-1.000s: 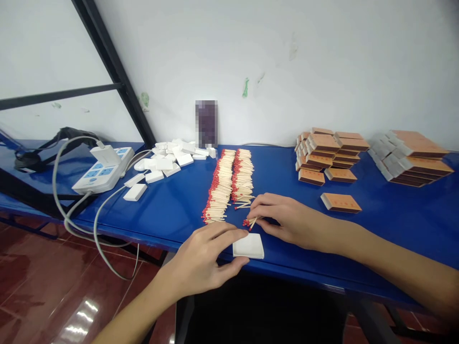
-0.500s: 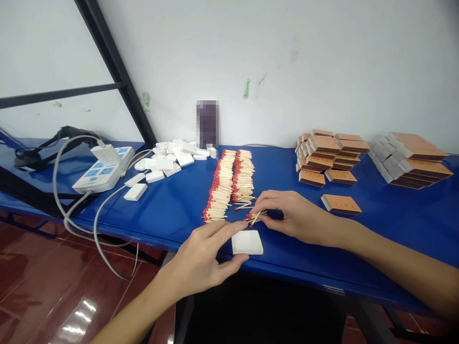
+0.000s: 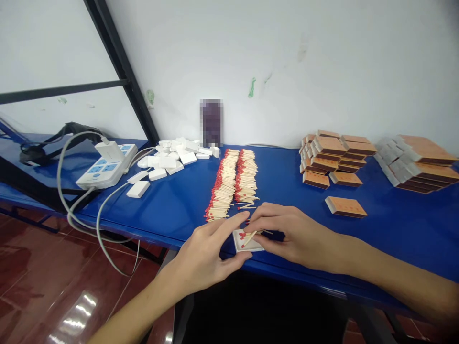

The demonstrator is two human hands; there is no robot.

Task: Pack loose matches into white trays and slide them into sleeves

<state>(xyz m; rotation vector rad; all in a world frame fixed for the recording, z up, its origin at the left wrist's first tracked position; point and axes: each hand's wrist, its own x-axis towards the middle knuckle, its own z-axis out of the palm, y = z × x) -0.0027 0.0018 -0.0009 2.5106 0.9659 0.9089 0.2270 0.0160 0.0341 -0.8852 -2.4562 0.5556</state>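
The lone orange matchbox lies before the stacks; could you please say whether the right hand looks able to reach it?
Probably yes: nothing visible stands between the right hand and the lone orange matchbox, though that hand holds matchsticks over the white matchbox tray.

Left hand (image 3: pixel 210 251) spread, right hand (image 3: pixel 285 234) (bare) pinching

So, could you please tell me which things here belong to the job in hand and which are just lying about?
Likely part of the job: red-tipped wooden matches, shallow white rectangular tray, piled white rectangular pieces, orange cardboard matchboxes.

Apparently just lying about: white plastic power strip, white cables, black strap.
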